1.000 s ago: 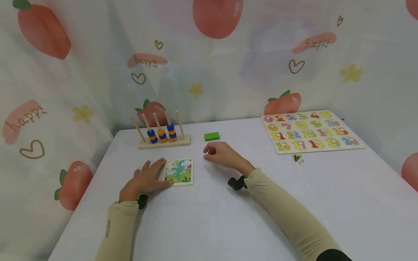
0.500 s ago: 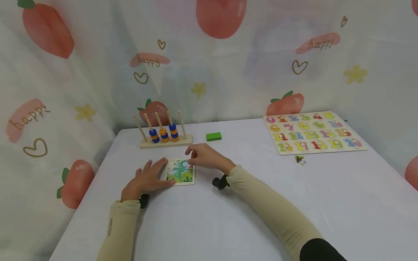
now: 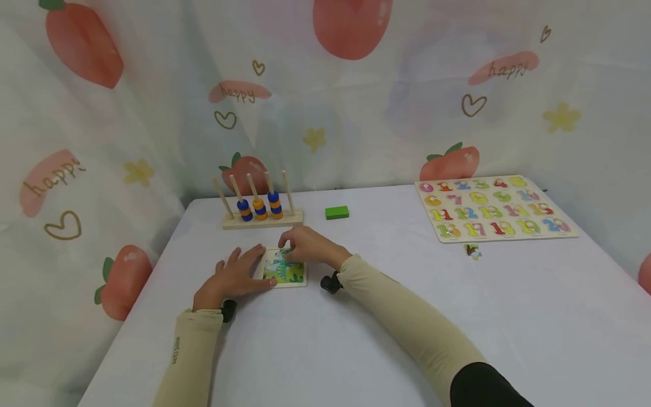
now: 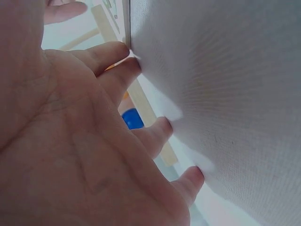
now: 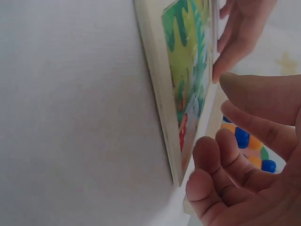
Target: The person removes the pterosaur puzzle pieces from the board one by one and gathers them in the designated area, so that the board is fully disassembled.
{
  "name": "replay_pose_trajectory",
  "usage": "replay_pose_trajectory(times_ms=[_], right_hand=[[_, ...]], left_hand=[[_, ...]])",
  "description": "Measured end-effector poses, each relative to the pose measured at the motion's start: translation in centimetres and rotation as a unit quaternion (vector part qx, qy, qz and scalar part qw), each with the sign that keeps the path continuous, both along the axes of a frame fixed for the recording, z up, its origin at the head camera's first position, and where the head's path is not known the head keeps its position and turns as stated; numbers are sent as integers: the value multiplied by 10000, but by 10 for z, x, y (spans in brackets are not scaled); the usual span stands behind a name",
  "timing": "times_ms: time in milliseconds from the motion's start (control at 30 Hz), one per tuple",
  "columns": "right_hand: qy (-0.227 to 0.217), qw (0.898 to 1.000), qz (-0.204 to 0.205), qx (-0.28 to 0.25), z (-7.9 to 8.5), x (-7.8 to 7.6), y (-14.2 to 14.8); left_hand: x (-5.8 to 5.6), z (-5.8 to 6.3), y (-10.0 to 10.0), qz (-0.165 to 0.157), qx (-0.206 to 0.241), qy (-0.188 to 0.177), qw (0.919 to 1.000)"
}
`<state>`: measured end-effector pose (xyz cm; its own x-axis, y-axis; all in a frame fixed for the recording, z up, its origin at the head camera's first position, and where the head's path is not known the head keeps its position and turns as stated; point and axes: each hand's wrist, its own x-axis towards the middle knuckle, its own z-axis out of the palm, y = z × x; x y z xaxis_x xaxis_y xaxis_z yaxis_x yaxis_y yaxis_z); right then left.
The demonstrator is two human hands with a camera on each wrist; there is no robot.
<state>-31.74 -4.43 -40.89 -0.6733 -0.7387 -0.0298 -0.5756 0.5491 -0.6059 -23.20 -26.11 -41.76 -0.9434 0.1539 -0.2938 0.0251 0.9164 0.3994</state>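
Note:
A small dinosaur picture puzzle (image 3: 292, 276) in a pale wooden frame lies flat on the white table. My left hand (image 3: 231, 281) rests at its left side with fingers spread, thumb at the near edge and index finger by the far left corner. In the left wrist view, the fingertips (image 4: 164, 125) touch the cloth. Over the puzzle's far right part is my right hand (image 3: 311, 247), its fingers loosely bent. The right wrist view shows nothing between its thumb and fingers, close beside the wooden frame (image 5: 160, 89).
Behind the puzzle stands a wooden bead abacus (image 3: 263, 221) with blue and orange beads. A green block (image 3: 337, 213) lies right of it. Farther right are a number board (image 3: 495, 210) and a small loose picture piece (image 3: 473, 251). A printed curtain (image 3: 366, 113) hangs behind the table.
My right hand has moved left from beside the puzzle to over its far right part. The left hand stays at the frame. The head view has shifted slightly.

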Motion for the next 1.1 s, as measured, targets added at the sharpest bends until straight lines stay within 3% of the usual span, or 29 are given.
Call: replay_pose_trajectory(times_ms=[267,467,667,1100], right_hand=[[354,9986,209,342,-5,-2,-12],[304,9980,58,556,-4,-1,-18],[189,9983,-100,541,-4,0,-21],[361,9987,24,368,-11,-1,-20]], left_hand=[[0,-2,1,8,60,-5,10000],[-1,-3,1,-26,99,2,9999],[-2,-2,-1,-57,87,15,9999],[-3,-4,-2,-9,46,-4,10000]])
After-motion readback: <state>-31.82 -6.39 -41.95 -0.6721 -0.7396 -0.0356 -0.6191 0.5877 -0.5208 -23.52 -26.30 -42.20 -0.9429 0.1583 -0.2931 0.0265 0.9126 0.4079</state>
